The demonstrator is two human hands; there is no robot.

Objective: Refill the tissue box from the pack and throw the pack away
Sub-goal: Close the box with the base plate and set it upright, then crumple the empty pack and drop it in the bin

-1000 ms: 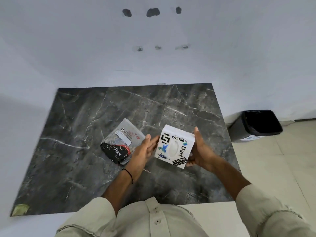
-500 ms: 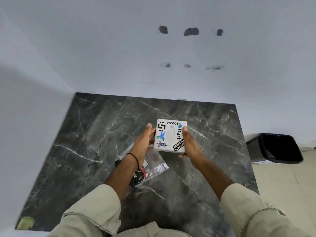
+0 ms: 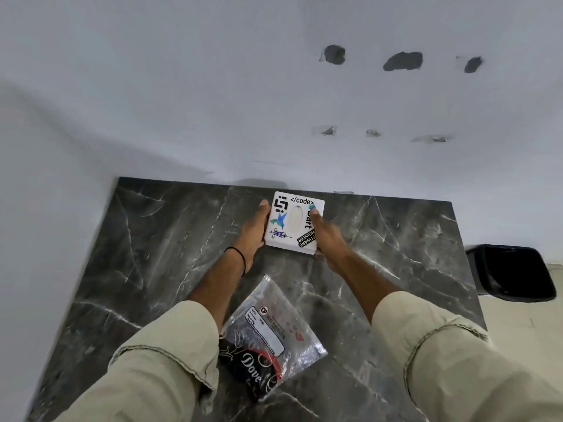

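Both hands hold the white tissue box (image 3: 294, 223) near the far edge of the dark marble table (image 3: 158, 239), close to the wall. The left hand (image 3: 254, 231) presses flat against its left side; the right hand (image 3: 324, 236) grips the right side, fingers over the top — the box is clamped between them. The clear plastic pack (image 3: 268, 339) lies nearer the person, between the sleeves. A black bin (image 3: 515, 272) stands on the floor to the right.

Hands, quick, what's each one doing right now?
Left hand: closed on the left side of the tissue box.
Right hand: closed on the box's right side, fingers over its top.
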